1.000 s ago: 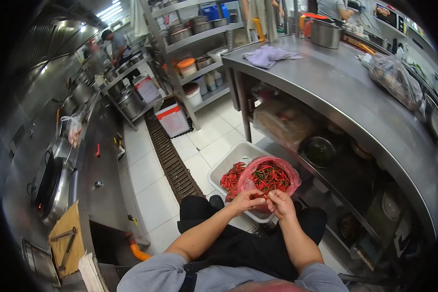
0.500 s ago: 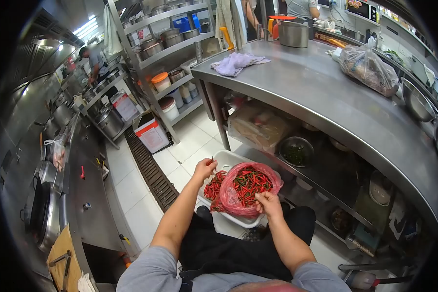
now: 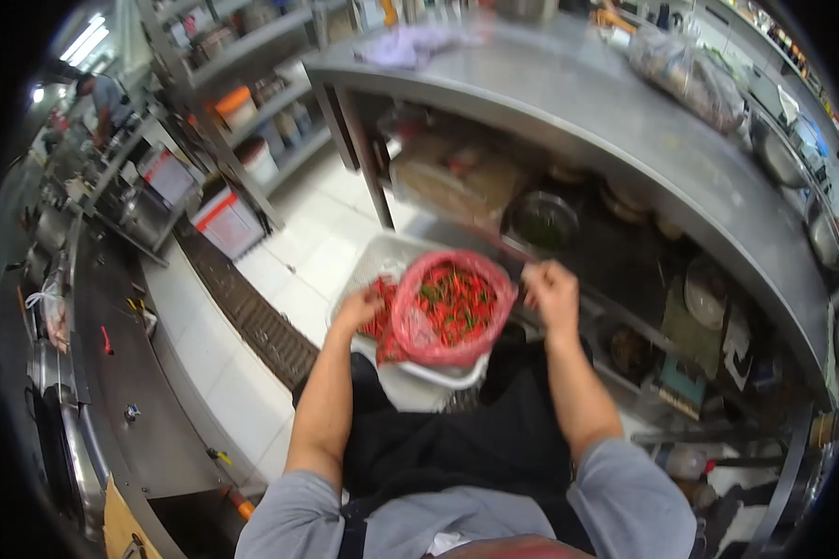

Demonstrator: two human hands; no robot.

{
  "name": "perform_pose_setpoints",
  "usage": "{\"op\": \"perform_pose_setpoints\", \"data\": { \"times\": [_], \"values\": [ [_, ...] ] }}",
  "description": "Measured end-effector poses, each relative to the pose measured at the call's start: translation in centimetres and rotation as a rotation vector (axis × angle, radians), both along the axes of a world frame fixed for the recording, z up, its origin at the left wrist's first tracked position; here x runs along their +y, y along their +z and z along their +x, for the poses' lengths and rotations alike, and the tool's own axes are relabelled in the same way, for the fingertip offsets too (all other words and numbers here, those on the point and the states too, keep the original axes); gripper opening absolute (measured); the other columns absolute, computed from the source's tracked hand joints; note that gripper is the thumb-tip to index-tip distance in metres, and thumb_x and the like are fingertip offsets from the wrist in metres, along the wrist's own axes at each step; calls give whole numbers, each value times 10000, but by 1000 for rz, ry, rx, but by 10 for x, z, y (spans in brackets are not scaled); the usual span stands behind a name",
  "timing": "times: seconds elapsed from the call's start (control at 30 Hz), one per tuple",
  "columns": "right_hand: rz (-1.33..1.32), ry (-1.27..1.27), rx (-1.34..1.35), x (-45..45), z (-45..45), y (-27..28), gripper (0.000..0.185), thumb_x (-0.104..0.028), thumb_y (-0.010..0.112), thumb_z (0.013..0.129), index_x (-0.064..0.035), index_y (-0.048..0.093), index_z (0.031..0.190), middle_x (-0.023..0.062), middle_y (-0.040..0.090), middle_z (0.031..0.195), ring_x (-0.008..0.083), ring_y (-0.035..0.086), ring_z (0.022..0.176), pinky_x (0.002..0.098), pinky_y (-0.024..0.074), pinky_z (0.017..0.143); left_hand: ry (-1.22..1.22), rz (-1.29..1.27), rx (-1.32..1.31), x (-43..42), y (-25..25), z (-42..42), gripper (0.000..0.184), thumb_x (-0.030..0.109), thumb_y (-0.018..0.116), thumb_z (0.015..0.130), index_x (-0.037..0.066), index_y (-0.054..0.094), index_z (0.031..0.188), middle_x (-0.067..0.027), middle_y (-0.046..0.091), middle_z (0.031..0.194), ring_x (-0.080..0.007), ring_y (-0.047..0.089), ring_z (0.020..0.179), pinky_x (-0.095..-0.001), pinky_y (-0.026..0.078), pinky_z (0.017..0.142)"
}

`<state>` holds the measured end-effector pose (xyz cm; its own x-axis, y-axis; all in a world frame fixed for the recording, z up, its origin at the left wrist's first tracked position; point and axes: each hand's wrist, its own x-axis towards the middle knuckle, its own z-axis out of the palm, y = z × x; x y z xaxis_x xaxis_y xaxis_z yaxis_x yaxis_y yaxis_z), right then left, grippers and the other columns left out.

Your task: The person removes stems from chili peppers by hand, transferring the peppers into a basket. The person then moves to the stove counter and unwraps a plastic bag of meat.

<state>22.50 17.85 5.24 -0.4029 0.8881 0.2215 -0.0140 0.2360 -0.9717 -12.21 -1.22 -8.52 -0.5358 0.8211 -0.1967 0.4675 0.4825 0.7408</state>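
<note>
Pale tiles point(image 3: 298, 270) cover the floor of this narrow steel kitchen, and some parts of the view are blurred. Near the middle, one pink plastic bag point(image 3: 443, 352) sits with its mouth open upward, and it is filled with red chillies point(image 3: 461, 303), a few green ones among them. This bag lies between the two hands, inside a white tub point(image 3: 359, 265) in front of the person's knees. At the left of the bag, more red chillies are lying loose in the tub.

Over these loose chillies is the left hand point(image 3: 356, 307), its fingers half bent and pointing down to them; I cannot tell whether it has hold of any. On the other side, the right hand point(image 3: 552, 291) is raised just beside the bag's right edge. Its fingers are curled, with the tips close together, but the blur does not let me tell what, if anything, is between them.

Farther out, behind the right hand, a metal bowl point(image 3: 543, 224) with something green in it stands on the shelf below the steel counter point(image 3: 578, 102). On top of this counter lies a purple cloth point(image 3: 405, 45). To the left of the tub, a dark drain grating point(image 3: 252, 317) runs along the floor.
</note>
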Motion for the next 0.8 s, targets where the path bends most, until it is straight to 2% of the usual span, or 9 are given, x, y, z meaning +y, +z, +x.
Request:
{"op": "perform_pose_setpoints", "data": {
  "times": [0.1,0.17,0.23,0.43,0.57,0.6,0.63,0.67,0.8],
  "values": [
    [131,-162,-68,33,2,46,229,-214,689,842,-7,646,756,19,580,579,76,523,497,233,394,469,-13,32,116,2,10,5,469,271,675,795,23,599,1187,-189,671,1059,-313,650,983,-394,501,868],
    [332,-226,-217,59,-7,53,251,-233,719,797,6,670,851,69,627,642,105,565,545,267,437,531,-11,44,181,4,33,15,393,188,667,804,15,621,1154,-168,685,935,-272,664,866,-359,516,807],
    [753,-238,-632,104,-12,27,284,-229,728,784,-18,682,967,78,662,725,113,588,599,283,462,576,-12,60,169,6,42,15,399,183,670,808,11,613,1163,-174,686,990,-273,668,915,-354,516,825],
    [384,-82,-365,39,-44,38,324,-125,710,780,-33,671,1087,87,690,864,193,635,730,305,495,699,26,158,128,2,62,27,409,267,657,828,38,619,1166,-188,682,1000,-301,666,934,-364,513,839],
    [618,329,-542,0,-70,-16,234,-138,695,800,-24,685,1004,149,683,901,278,664,775,354,516,712,-22,95,154,8,78,67,507,401,636,826,32,615,1172,-200,659,1054,-322,632,1000,-396,476,907],
    [614,413,-632,-3,-75,-30,236,-152,697,799,-25,684,997,163,678,918,300,663,798,367,517,720,-42,150,276,15,44,70,611,449,630,814,17,556,1239,-224,630,1093,-336,595,1059,-408,445,951],
    [518,454,-693,-5,-81,-43,250,-187,701,794,-29,687,987,165,674,935,326,652,839,384,513,742,-14,136,330,16,42,81,607,402,635,813,-11,524,1244,-255,610,1103,-354,577,1080,-428,449,947],
    [603,445,-691,-5,-84,-59,252,-201,692,801,-33,684,988,163,674,925,335,649,845,406,510,753,13,124,383,15,41,90,606,354,640,811,-39,493,1249,-287,590,1112,-373,559,1101,-448,452,944],
    [541,456,-713,-19,-103,-76,260,-209,679,806,-56,675,1016,159,671,931,339,642,873,426,502,783,5,129,335,19,37,89,588,233,622,803,-10,436,1306,-290,603,1065,-383,578,1065,-462,465,922]
  ]
}}
